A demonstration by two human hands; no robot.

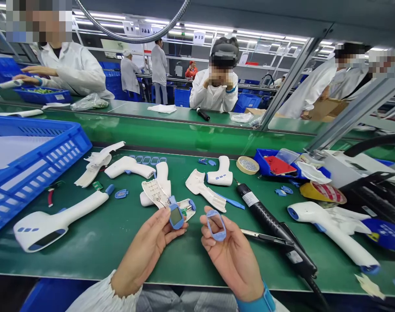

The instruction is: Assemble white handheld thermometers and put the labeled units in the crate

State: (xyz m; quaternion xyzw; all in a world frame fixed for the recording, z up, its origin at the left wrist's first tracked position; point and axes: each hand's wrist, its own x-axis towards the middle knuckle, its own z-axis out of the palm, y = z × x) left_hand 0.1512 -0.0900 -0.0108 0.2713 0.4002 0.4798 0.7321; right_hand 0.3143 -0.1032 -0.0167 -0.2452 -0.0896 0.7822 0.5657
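Observation:
My left hand (155,234) is closed on a small display module (176,216), a grey screen in a blue frame. Just behind it lie an opened white thermometer shell (155,193) and a part with a circuit board and metal piece; whether the module is joined to them I cannot tell. My right hand (234,249) pinches an empty blue bezel (216,225) with a see-through middle, held upright and apart from the module. Beyond my right hand rest a white half shell (206,190) and a blue strip (235,203).
A black electric screwdriver (269,216) lies at right, a utility knife (265,236) across it. White infrared thermometers (63,223) lie on both sides. A blue basket (63,149) stands left. A screw dish (247,165) and blue parts tray (262,158) sit behind. Co-workers sit opposite.

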